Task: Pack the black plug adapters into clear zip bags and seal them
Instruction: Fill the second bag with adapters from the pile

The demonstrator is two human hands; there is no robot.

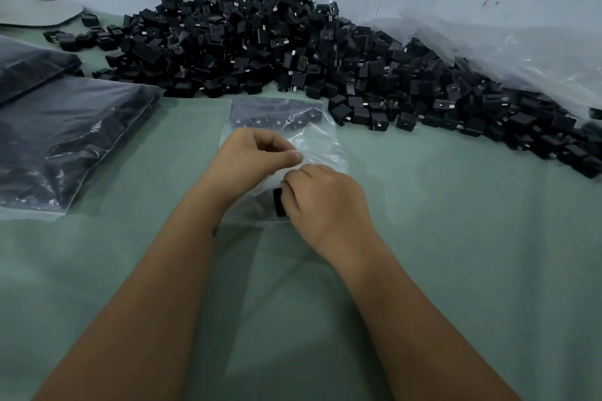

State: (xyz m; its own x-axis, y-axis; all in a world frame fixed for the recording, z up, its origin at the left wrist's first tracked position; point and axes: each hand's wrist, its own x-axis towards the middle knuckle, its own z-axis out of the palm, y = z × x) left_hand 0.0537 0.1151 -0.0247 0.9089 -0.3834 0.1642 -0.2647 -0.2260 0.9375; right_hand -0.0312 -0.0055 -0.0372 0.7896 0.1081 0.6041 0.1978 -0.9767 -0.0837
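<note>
On the green surface (423,238), before the heap of loose adapters (293,52), lies a clear zip bag (319,143) with a row of adapters at its far end. Left hand (257,159) pinches the bag's upper film, likely holding the mouth apart; right hand (322,198) grasps one black adapter (279,202) at the opening. Filled bags (65,140) lie to the left

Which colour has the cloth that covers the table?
Pale green cloth, seen best in the head view.
</note>
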